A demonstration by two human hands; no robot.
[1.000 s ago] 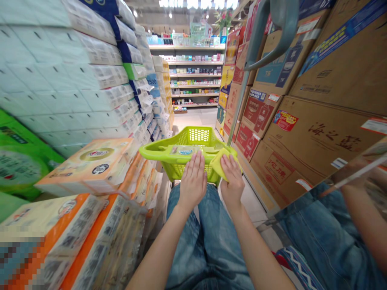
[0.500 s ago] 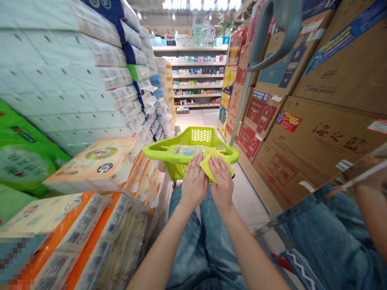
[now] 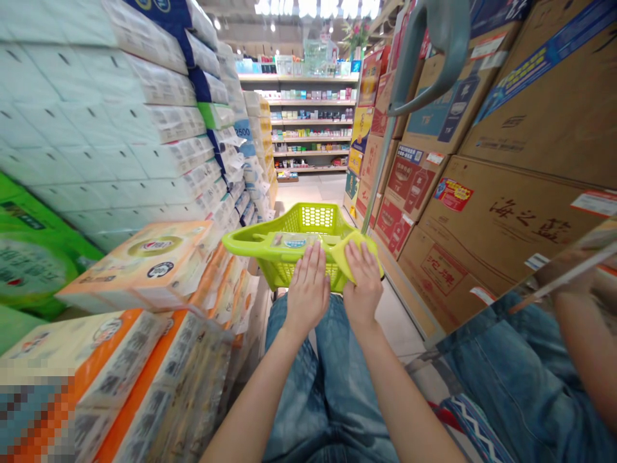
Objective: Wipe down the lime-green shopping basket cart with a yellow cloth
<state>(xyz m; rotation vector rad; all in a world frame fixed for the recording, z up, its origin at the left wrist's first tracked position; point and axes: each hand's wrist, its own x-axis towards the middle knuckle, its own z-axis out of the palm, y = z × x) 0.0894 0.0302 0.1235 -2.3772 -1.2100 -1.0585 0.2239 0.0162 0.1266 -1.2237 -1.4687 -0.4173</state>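
Note:
A lime-green plastic shopping basket with a lattice wall is in front of my knees, its near rim toward me. My left hand lies flat on the middle of that rim, fingers straight and pointing away, just below a clear label holder. To its right, my right hand presses a yellow cloth against the right part of the rim. The fingers lie over the cloth, and part of the rim under it is hidden. A long upright pole with a grey looped handle rises at the basket's right side.
Packs of tissue paper are stacked close on the left. Cardboard cartons line the right, with a mirror low in front. Shelves of small goods stand at the aisle's far end.
My right hand has slid the yellow cloth rightward along the rim, away from my left hand. The left hand stays on the rim, and the whole view has shifted slightly.

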